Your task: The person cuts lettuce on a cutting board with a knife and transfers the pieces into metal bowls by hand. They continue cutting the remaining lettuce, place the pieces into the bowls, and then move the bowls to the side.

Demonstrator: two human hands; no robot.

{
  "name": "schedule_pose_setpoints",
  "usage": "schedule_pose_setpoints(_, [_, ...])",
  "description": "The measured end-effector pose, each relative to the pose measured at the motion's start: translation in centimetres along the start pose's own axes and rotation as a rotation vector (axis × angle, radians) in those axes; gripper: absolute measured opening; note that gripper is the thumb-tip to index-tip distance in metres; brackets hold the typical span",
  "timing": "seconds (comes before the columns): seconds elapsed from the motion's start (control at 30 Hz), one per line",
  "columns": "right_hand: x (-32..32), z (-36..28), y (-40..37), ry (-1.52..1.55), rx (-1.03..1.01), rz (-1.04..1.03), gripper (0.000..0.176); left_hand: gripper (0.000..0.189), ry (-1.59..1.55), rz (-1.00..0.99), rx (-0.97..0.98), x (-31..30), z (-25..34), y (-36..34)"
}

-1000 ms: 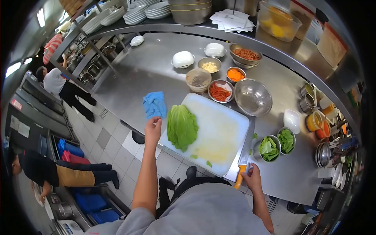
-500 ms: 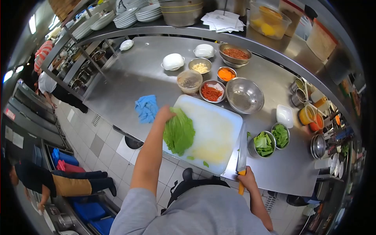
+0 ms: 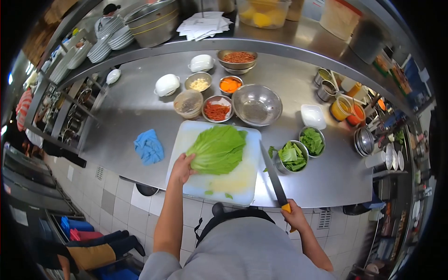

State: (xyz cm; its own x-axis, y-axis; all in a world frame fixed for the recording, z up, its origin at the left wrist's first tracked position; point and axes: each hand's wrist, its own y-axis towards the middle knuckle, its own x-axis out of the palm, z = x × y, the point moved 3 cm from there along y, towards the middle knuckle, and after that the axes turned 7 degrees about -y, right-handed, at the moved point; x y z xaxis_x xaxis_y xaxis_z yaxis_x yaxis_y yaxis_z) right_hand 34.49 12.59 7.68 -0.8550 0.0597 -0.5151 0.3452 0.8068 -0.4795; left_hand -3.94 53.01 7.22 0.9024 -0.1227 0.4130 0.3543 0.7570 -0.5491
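On a white cutting board [image 3: 240, 184] lies a stack of green lettuce leaves [image 3: 219, 148], spread flat across its upper part. My left hand [image 3: 182, 169] grips the leaves at their lower left edge, thumb and fingers closed on them. A large knife [image 3: 274, 179] with a yellow handle is in my right hand [image 3: 295, 215], its blade pointing away from me along the board's right side, apart from the lettuce. Small green scraps [image 3: 208, 192] lie near the board's front edge. Right of the blade, cut greens fill two metal containers [image 3: 292, 158].
Behind the board stand an empty metal bowl [image 3: 257, 106], a bowl of red strips [image 3: 217, 109], sliced carrots [image 3: 230, 85] and a lidded tub [image 3: 188, 103]. A blue cloth [image 3: 149, 147] lies left. A steel shelf [image 3: 154, 58] overhangs the back. Another person [image 3: 93, 254] is at lower left.
The lettuce has turned and now spreads rightward across the board's upper part. My left hand has moved from its upper left to its lower left edge. The view has shifted.
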Motion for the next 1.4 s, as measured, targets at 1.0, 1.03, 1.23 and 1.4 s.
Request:
schedule_pose_setpoints(1.0, [4.0,-9.0,5.9,-0.393,-0.093,-0.092,0.053,0.029,0.498,0.117,0.255,-9.3,-4.2,-5.9])
schedule_pose_setpoints(1.03, [4.0,-8.2,5.7,-0.348,-0.069,-0.016,0.053,0.029,0.498,0.125,0.254,-8.7,-3.6,-6.8])
schedule_pose_setpoints(1.23, [2.2,-9.1,3.7,-0.262,-0.007,0.089,0.049,0.047,0.582,0.022,-0.141,-1.8,-2.9,-8.0])
schedule_pose_setpoints(1.4, [2.5,-9.3,4.5,-0.242,-0.083,0.013,0.055,0.038,0.433,-0.160,0.050,3.0,-5.8,-4.7])
